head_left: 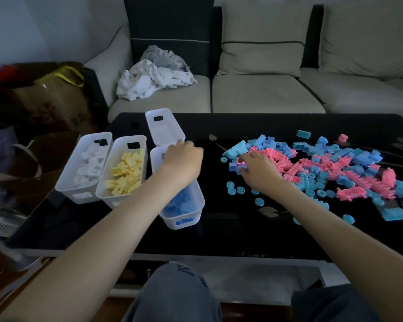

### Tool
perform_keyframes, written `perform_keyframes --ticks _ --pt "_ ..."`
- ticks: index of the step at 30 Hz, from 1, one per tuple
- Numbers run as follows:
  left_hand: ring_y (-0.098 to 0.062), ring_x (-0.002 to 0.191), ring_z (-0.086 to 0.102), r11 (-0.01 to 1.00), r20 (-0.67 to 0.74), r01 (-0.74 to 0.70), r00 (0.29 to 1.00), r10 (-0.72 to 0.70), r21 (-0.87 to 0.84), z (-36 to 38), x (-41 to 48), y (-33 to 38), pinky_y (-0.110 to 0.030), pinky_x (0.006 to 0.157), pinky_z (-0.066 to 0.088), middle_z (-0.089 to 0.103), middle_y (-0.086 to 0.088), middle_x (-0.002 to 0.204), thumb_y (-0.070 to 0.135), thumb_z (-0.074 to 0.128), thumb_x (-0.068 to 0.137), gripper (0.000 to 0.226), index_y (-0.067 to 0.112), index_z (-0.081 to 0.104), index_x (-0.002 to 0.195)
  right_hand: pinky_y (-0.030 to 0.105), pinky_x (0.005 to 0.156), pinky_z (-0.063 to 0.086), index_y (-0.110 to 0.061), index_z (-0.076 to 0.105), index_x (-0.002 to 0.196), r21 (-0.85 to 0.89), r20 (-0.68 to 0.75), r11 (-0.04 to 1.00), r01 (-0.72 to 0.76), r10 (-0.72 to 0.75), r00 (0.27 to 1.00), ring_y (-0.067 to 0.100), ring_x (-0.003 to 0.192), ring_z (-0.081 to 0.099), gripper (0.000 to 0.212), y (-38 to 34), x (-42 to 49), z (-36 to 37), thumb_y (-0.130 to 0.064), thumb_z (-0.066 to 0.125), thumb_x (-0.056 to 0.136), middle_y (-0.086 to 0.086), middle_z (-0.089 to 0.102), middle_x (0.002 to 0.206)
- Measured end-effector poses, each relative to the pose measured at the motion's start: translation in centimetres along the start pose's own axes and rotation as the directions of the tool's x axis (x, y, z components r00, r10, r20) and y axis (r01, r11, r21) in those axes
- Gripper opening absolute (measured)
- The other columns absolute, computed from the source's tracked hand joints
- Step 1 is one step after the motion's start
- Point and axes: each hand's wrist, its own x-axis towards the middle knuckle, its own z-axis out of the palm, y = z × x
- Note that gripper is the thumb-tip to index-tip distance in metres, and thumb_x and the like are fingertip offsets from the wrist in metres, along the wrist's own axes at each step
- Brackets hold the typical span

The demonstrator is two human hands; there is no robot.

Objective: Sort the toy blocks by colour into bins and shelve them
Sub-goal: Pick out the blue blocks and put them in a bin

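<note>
Now the left hand (182, 156) hovers loosely curled over the blue bin (184, 219), right hand (258, 170) spread on the block pile (323, 166).

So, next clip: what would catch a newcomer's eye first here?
The sprawl of pink and blue plastic toy blocks on the right of the glossy black coffee table, with the right hand resting on its near-left edge. Then the white plastic bins on the left: white blocks, yellow blocks, blue blocks beneath the left hand, and an empty bin behind.
</note>
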Motion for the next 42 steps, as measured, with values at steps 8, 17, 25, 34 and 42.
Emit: perform_keyframes --ticks 8,17,25,34,42 --pt "-0.025 0.096 0.055 0.945 0.239 -0.179 0.939 0.247 -0.274 2.3 7.9 5.7 -0.030 0.068 0.043 0.052 -0.011 0.121 0.011 0.046 0.094 0.035 0.015 0.043 0.129 0.043 0.104 0.030 -0.024 0.036 0.139 -0.205 0.135 0.962 0.179 -0.153 0.979 0.030 0.123 0.035 0.046 3.8 1.2 1.6 -0.026 0.048 0.095 0.008 0.043 0.131" --pt "-0.025 0.093 0.052 0.928 0.224 -0.174 0.940 0.256 -0.330 4.7 11.1 7.0 -0.035 0.078 0.043 0.046 -0.007 0.106 0.027 0.057 0.092 0.025 0.011 0.054 0.111 0.033 0.093 0.035 -0.016 0.054 0.119 -0.103 0.147 0.963 0.249 -0.233 0.961 0.022 0.107 0.045 0.026 5.0 1.2 1.0 -0.017 0.052 0.093 0.002 0.060 0.108" --pt "-0.020 0.084 0.050 0.920 0.176 -0.151 0.958 0.227 -0.362 4.4 10.4 6.4 -0.031 0.068 0.038 0.049 -0.003 0.096 0.023 0.053 0.092 0.011 0.018 0.045 0.096 0.035 0.102 0.022 -0.020 0.054 0.119 -0.026 0.268 0.989 0.145 -0.133 0.954 0.019 0.114 0.045 0.028 4.9 0.4 -0.4 -0.027 0.056 0.092 -0.001 0.059 0.117" --pt "-0.027 0.083 0.056 0.978 -0.052 -0.161 0.986 0.156 -0.129 4.6 10.8 7.1 -0.031 0.062 0.035 0.060 -0.010 0.105 0.023 0.038 0.099 0.022 0.013 0.050 0.114 0.035 0.098 0.025 -0.016 0.048 0.114 -0.207 0.174 0.950 0.234 -0.199 0.964 0.017 0.098 0.039 0.029 4.9 -0.6 -0.4 -0.004 0.039 0.090 -0.006 0.040 0.095" --pt "-0.028 0.115 0.053 0.998 0.135 -0.058 0.989 0.060 -0.020 5.0 12.2 9.5 -0.033 0.081 0.043 0.053 -0.012 0.128 0.011 0.042 0.097 0.031 0.008 0.052 0.125 0.037 0.096 0.025 -0.024 0.049 0.127 -0.215 0.200 0.937 0.277 -0.235 0.951 0.020 0.114 0.040 0.033 4.3 -0.6 -1.0 -0.017 0.039 0.096 -0.004 0.052 0.125"
